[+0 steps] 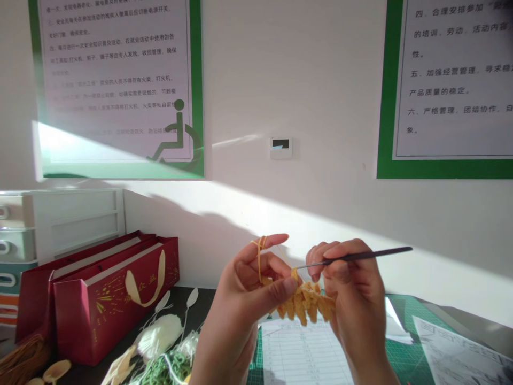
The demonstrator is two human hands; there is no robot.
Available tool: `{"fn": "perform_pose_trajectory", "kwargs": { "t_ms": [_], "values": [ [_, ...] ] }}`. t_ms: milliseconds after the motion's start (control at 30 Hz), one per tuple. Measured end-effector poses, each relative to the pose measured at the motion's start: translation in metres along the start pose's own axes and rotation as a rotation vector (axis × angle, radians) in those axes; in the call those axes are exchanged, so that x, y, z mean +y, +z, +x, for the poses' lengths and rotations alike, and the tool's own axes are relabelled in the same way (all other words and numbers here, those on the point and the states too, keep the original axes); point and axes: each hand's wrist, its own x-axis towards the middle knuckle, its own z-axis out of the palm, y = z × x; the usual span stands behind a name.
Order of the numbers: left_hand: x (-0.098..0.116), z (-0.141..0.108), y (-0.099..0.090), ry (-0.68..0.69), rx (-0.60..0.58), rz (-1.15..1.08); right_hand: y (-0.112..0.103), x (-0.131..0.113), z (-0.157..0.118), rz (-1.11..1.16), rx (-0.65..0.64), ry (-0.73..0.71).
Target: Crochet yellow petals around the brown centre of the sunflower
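- Yellow crocheted piece of knobbly yarn with a ruffled lower edge [306, 306], held up in front of the person between both hands, above the work surface.
- Left hand [250, 291]: thumb and fingers pinch the piece at its upper left; the index finger is raised, with a thin yellow yarn strand [259, 259] looped around it and running down to the work.
- Right hand [355, 286]: fingers and thumb grasp a slim crochet hook with a dark handle and thin metal shaft [368, 255]. The hook points left, its tip at the top of the piece; whether this hand also touches the piece, I cannot tell.
- Below the hands, a white printed sheet with ruled rows [302, 355] lies on a green gridded cutting mat [404, 355]. To the right, another white sheet with dark line drawings [460, 347] lies at an angle.
- At left, a tangle of green yarn [162, 370] lies beside a round cream-white bundle [162, 334].
- Beyond these stand two glossy dark-red paper bags, the front one with a cream ribbon handle [80, 315], next to a pale plastic drawer unit [80, 214].
- Farthest back, a sunlit white wall [320, 80] carries two green-bordered posters of Chinese text [196, 80] and a small white box with a dark display [280, 149].
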Motion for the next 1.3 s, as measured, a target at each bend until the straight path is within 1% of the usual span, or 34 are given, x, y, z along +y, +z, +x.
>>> {"fn": "perform_pose_trajectory", "kwargs": {
  "t_ms": [67,133,200,267,367,500,600,667,733,833,900,933,967,1000,1067,1133,1200,1300],
  "values": [
    [0.001,-0.001,0.000,-0.002,-0.022,0.022,0.001,-0.004,0.001,0.068,0.051,0.093],
    [0.000,-0.002,-0.001,-0.010,-0.037,0.026,0.003,-0.007,0.001,0.156,0.043,0.207],
    [0.000,-0.002,-0.001,-0.005,-0.028,0.030,0.005,-0.009,0.002,0.233,0.038,0.307],
    [-0.001,-0.002,-0.001,0.012,-0.016,0.043,0.007,-0.010,0.002,0.247,0.061,0.348],
    [0.000,-0.001,-0.003,-0.002,-0.039,0.051,0.008,-0.010,0.002,0.176,0.087,0.291],
    [0.001,0.001,-0.005,-0.058,-0.095,0.027,0.004,-0.009,0.000,0.093,0.045,0.163],
    [0.002,0.002,-0.007,-0.072,-0.112,0.009,0.001,-0.009,-0.001,0.049,0.010,0.071],
    [0.003,0.002,-0.008,-0.078,-0.118,-0.009,0.001,-0.010,0.000,0.052,0.006,0.054],
    [0.003,0.002,-0.009,-0.086,-0.128,-0.029,0.004,-0.011,0.002,0.113,0.015,0.115],
    [0.001,0.002,-0.006,-0.075,-0.147,-0.016,0.008,-0.010,0.003,0.264,-0.002,0.322],
    [-0.002,0.002,-0.003,-0.028,-0.121,0.024,0.008,-0.007,0.003,0.329,-0.017,0.448],
    [-0.004,0.002,-0.002,0.000,-0.090,0.042,0.007,-0.006,0.002,0.330,-0.028,0.480],
    [-0.005,0.002,-0.001,0.023,-0.053,0.054,0.006,-0.005,0.002,0.306,-0.042,0.480],
    [-0.007,0.001,0.000,0.038,-0.019,0.059,0.004,-0.005,0.002,0.259,-0.062,0.452],
    [-0.008,0.000,0.001,0.045,0.012,0.055,0.001,-0.005,0.002,0.125,-0.120,0.328],
    [-0.008,0.000,0.001,0.054,0.004,0.052,0.001,-0.007,0.003,0.003,-0.165,0.195],
    [-0.007,-0.001,0.001,0.064,0.006,0.062,0.003,-0.009,0.003,-0.066,-0.169,0.109],
    [-0.007,-0.001,0.002,0.076,0.027,0.102,0.005,-0.009,0.002,-0.121,-0.109,0.056]
  ]
}}
